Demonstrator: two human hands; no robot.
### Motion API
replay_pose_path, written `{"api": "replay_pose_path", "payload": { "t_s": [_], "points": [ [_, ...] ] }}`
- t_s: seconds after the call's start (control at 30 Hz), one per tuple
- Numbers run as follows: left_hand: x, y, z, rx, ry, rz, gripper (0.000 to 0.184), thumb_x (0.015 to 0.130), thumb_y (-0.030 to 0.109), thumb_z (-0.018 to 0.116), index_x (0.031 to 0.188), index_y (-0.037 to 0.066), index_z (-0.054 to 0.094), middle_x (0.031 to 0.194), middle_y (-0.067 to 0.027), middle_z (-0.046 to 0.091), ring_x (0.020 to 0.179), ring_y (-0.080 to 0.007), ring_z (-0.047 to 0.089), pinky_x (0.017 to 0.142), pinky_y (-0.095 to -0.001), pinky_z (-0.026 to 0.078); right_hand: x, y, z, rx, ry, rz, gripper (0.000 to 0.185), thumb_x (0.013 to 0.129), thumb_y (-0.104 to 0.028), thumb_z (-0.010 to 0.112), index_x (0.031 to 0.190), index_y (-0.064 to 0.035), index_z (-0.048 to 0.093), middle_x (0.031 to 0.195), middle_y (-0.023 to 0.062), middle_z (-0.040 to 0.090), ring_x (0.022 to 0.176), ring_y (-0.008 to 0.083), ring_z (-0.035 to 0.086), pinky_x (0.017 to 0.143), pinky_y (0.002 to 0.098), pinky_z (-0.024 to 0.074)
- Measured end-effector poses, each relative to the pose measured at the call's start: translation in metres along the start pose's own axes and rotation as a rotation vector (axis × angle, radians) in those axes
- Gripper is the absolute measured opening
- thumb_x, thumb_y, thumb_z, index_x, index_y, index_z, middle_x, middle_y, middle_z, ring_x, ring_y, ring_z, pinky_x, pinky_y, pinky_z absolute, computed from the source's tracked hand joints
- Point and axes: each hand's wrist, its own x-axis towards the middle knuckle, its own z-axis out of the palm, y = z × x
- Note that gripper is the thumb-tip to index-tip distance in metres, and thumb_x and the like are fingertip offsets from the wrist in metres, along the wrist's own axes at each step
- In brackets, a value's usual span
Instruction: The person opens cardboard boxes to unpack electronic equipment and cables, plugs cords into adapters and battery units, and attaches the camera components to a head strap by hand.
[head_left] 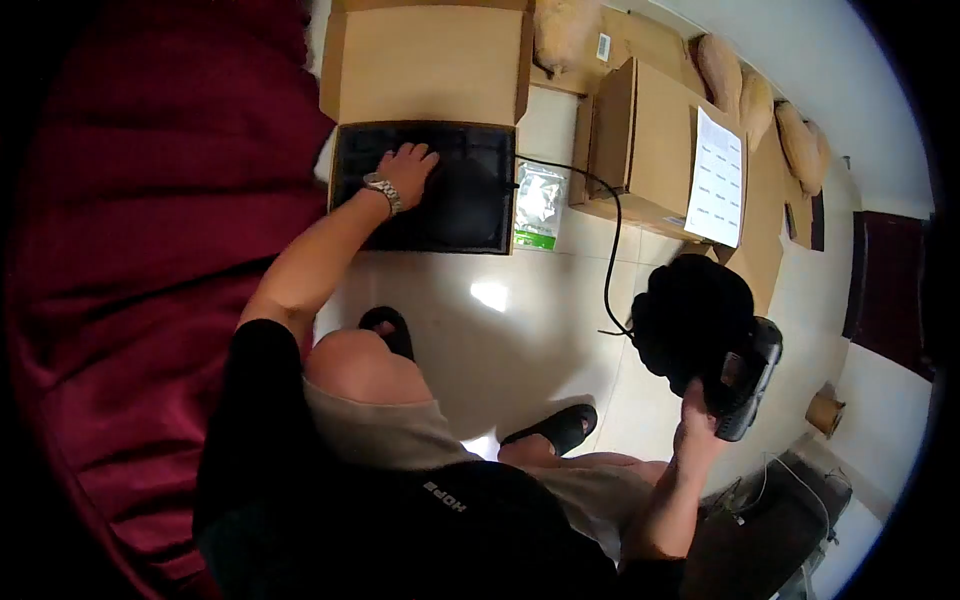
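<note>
My left hand point(407, 172), with a metal-band watch point(383, 192) at the wrist, reaches into an open cardboard box point(425, 60). Its fingers are spread over the black insert point(470, 210) in the box. Off to the right, my right hand point(700, 412) is closed on a bulky black device point(695, 315), rounded and lumpy on one side with a hard casing on the other. What exactly it is cannot be made out, and most of my right fingers are hidden. A black cable point(614, 230) runs from near the box's right side toward the device.
A clear bag with a green strip point(540, 205) lies beside the box. Another carton point(650, 150) with a printed sheet point(716, 175) stands further right. Dark red fabric point(170, 250) covers the left side. My black slippers point(555, 428) rest on the tiled floor; loose cables point(800, 480) lie lower right.
</note>
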Motion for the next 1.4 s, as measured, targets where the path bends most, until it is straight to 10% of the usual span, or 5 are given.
{"api": "replay_pose_path", "payload": {
  "t_s": [0.27, 0.47, 0.8, 0.9, 1.4],
  "points": [
    [0.015, -0.004, 0.013, -0.073, -0.179, -0.008, 0.090, 0.075, 0.010, 0.072, 0.153, 0.018, 0.028, 0.150, -0.0238, 0.034, 0.128, -0.0393, 0.049, 0.107, -0.0444, 0.041, -0.002, 0.032, -0.018, -0.182, -0.227, 0.035, 0.063, 0.081, 0.004, 0.065, 0.140, -0.0035, 0.044, 0.131, 0.0104, 0.053, 0.115, 0.0201, 0.053, 0.097, 0.0367, 0.0463],
    [0.013, -0.007, 0.008, 0.063, -0.127, -0.018, 0.089, 0.072, 0.012, 0.076, 0.149, 0.015, 0.031, 0.135, -0.0205, 0.047, 0.121, -0.0378, 0.054, 0.100, -0.0440, 0.048, 0.001, 0.014, -0.002, -0.115, -0.150, 0.160, 0.024, 0.076, -0.005, 0.073, 0.098, 0.0001, 0.063, 0.079, 0.0028, 0.064, 0.068, 0.0111, 0.059, 0.063, 0.0278, 0.0495],
    [-0.023, 0.001, -0.091, -0.369, 0.086, 0.052, 0.086, 0.068, 0.015, 0.081, 0.142, 0.004, 0.038, 0.135, -0.0239, 0.048, 0.124, -0.0386, 0.051, 0.104, -0.0417, 0.044, 0.006, 0.005, -0.009, -0.123, -0.083, 0.019, 0.037, 0.075, -0.007, 0.073, 0.111, 0.0008, 0.063, 0.088, 0.0051, 0.066, 0.076, 0.0116, 0.061, 0.071, 0.0295, 0.0519],
    [-0.038, 0.012, -0.147, -0.437, 0.129, 0.054, 0.089, 0.066, 0.017, 0.085, 0.141, 0.002, 0.040, 0.136, -0.0242, 0.050, 0.126, -0.0363, 0.051, 0.106, -0.0389, 0.042, 0.010, 0.011, -0.025, -0.066, -0.112, 0.064, 0.065, 0.081, 0.005, 0.067, 0.141, -0.0030, 0.045, 0.134, 0.0107, 0.054, 0.123, 0.0224, 0.051, 0.104, 0.0376, 0.0416],
    [-0.063, 0.169, -0.269, -0.652, -0.111, 0.324, 0.090, 0.062, 0.015, 0.088, 0.139, 0.005, 0.043, 0.130, -0.0151, 0.051, 0.123, -0.0252, 0.050, 0.106, -0.0334, 0.039, 0.034, -0.004, -0.052, -0.225, -0.001, -0.009, 0.053, 0.071, -0.010, 0.076, 0.119, 0.0001, 0.057, 0.095, 0.0102, 0.067, 0.084, 0.0185, 0.064, 0.079, 0.0319, 0.0515]
  ]
}}
